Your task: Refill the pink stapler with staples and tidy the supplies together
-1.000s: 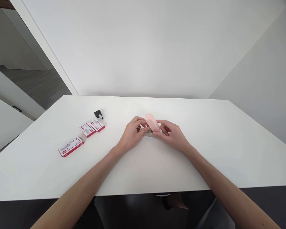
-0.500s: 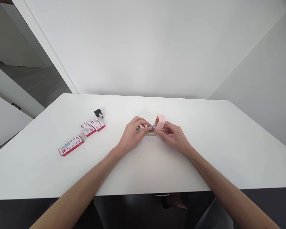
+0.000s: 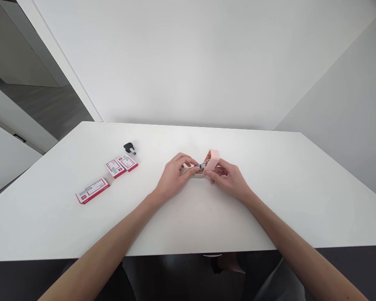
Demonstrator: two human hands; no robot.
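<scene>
A small pink stapler (image 3: 212,159) sits at the middle of the white table (image 3: 269,200), its top swung up so it stands nearly upright and the metal inside shows. My right hand (image 3: 228,177) holds the pink top from the right. My left hand (image 3: 174,175) pinches the stapler's lower part and metal channel from the left. What my left fingertips hold inside is too small to make out.
Left of my hands lie two small red-and-white staple boxes (image 3: 121,165) side by side and a third one (image 3: 92,190) nearer the front edge. A small black object (image 3: 129,148) lies behind them. The table meets white walls at the back and right.
The stapler's pink top has swung up from lying low and tilted to standing nearly upright. My hands stayed in place around it.
</scene>
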